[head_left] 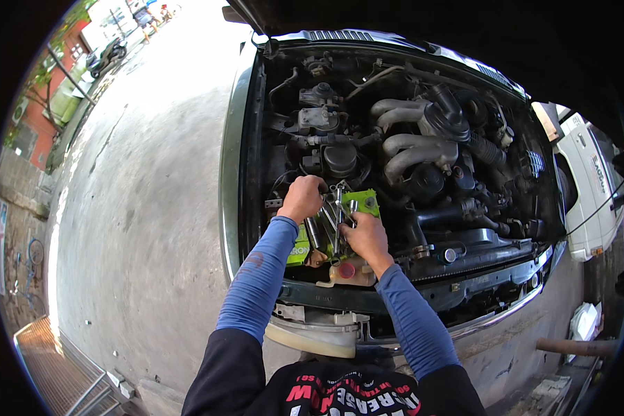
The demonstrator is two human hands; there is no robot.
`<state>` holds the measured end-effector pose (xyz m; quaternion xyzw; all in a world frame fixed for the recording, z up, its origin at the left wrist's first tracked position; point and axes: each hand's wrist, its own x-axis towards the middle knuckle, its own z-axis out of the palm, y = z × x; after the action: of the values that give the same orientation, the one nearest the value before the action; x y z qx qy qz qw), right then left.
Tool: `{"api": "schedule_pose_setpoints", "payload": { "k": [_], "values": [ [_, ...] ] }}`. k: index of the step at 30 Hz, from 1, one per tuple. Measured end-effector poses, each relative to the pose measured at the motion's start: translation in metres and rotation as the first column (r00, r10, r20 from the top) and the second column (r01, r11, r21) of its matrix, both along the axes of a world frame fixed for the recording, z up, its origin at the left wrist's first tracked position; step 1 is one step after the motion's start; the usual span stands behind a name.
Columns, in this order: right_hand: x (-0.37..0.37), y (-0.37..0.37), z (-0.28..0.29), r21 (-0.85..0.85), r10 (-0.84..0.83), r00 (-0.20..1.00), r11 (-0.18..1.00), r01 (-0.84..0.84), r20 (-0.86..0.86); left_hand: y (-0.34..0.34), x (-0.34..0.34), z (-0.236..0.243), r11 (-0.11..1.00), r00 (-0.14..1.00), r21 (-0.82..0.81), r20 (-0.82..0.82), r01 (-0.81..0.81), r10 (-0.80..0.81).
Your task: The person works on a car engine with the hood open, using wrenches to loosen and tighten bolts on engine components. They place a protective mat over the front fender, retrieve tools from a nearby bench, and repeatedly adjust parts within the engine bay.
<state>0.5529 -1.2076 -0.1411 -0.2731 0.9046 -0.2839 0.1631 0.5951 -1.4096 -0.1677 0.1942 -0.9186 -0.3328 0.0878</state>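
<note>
A bright green battery [371,202] sits in the near left corner of an open engine bay. Several metal hand tools, including wrenches [328,220], are heaped on top of it. My left hand [302,200] is at the left side of this heap, fingers curled in; what they grip is hidden. On the other side, my right hand [369,239] is closed on a chrome socket [353,206] that sticks up past its fingers. Between the hands, a long shiny tool [338,232] stretches across the pile.
Right of the battery is the engine, with its curved intake pipes [405,145]. A plastic tank with a red cap [347,270] stands nearest me, before the front panel. The radiator cap [450,256] is to the right. A raised hood and a white vehicle [586,187] border the bay.
</note>
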Motion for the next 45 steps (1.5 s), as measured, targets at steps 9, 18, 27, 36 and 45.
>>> {"api": "schedule_pose_setpoints", "payload": {
  "k": [9,18,27,36,45],
  "values": [
    [0.018,-0.015,0.001,0.107,-0.053,0.999,0.993,0.052,0.004,-0.004,-0.003,-0.01,0.994,0.999,-0.113,-0.052,0.002,-0.008],
    [0.018,-0.015,-0.002,0.088,-0.083,0.997,0.993,0.082,0.004,0.005,0.007,0.004,0.973,0.969,0.135,-0.136,-0.189,0.207],
    [0.015,-0.012,-0.008,0.067,-0.101,0.995,0.992,0.103,-0.024,0.014,0.028,0.039,0.897,0.768,0.157,-0.469,-0.413,0.436],
    [0.016,-0.002,0.017,-0.166,-0.184,0.966,0.963,0.214,0.182,-0.026,0.062,0.044,0.349,0.374,0.913,-0.254,-0.212,0.892],
    [-0.002,0.08,0.062,-0.547,-0.022,0.844,0.752,0.367,0.536,0.045,0.081,0.044,0.157,0.835,0.972,0.064,-0.177,0.547]
  ]
}}
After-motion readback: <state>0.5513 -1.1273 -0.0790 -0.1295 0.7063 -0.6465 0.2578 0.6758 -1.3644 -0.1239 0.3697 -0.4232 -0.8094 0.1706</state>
